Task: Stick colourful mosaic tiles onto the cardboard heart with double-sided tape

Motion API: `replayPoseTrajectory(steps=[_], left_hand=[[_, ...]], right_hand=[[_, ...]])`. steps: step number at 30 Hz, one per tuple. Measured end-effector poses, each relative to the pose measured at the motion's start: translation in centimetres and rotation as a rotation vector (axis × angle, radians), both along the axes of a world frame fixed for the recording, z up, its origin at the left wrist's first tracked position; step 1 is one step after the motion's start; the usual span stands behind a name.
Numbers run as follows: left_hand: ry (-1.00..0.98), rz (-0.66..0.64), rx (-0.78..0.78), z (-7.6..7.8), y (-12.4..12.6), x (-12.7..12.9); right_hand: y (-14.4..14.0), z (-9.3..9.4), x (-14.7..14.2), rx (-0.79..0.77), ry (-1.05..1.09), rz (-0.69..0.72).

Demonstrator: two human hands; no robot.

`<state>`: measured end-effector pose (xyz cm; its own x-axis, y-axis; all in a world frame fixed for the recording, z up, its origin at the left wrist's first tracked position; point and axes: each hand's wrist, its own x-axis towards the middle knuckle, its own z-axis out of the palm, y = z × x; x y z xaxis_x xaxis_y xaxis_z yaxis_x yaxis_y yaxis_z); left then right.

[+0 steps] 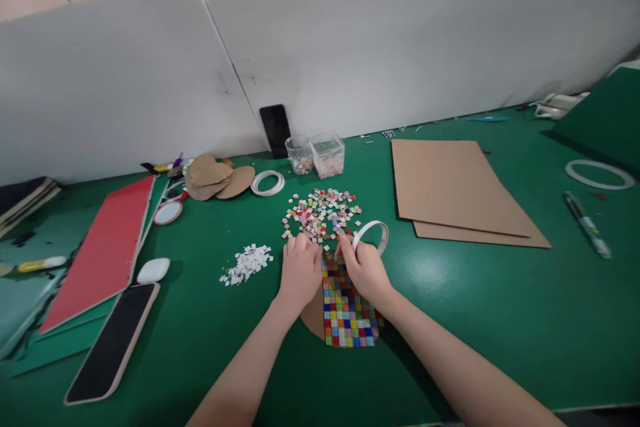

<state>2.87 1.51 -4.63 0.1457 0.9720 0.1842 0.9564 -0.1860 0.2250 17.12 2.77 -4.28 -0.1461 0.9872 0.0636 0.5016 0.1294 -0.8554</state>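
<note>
A round piece of cardboard [313, 318] lies on the table before me, its right part covered by a grid of small coloured mosaic tiles [345, 320]. My left hand [301, 267] rests over the upper left of the cardboard, fingers curled and pressed together; whatever is under the fingertips is hidden. Over the upper right of the tile grid, my right hand [364, 267] is closed, with a white roll of tape [384, 240] standing upright in it. The right fingertips are close to the grid's top edge. Just beyond both hands lies a pile of loose coloured tiles [320, 212].
White paper bits [247, 263] lie left of my hands. Behind the tiles stand two clear containers [327, 155] and a propped phone [275, 130]. Cardboard sheets [445, 180] lie right; another phone [113, 343], a red board [107, 247] and cardboard discs [237, 182] lie left.
</note>
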Motion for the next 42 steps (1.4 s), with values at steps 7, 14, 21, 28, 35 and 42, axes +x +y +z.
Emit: replayPoseTrajectory(steps=[7, 14, 21, 28, 35, 42], left_hand=[[-0.098, 0.09, 0.069, 0.5, 0.1, -0.8], [0.076, 0.034, 0.082, 0.0, 0.1, -0.8], [0.056, 0.021, 0.078, 0.3, 0.0, -0.9], [0.062, 0.024, 0.072, 0.1, 0.3, -1.3], [0.037, 0.014, 0.043, -0.1, 0.3, -1.3], [0.053, 0.012, 0.034, -0.2, 0.2, -1.2]], right_hand=[[0.0, -0.2, 0.0, -0.016, 0.046, 0.0], [0.0, -0.1, 0.0, -0.004, 0.06, 0.005], [-0.1, 0.0, 0.0, -0.008, 0.047, 0.008], [-0.1, -0.1, 0.1, -0.001, 0.038, 0.008], [0.0, 0.0, -0.1, -0.014, 0.012, -0.006], [-0.1, 0.2, -0.2, -0.005, -0.055, 0.014]])
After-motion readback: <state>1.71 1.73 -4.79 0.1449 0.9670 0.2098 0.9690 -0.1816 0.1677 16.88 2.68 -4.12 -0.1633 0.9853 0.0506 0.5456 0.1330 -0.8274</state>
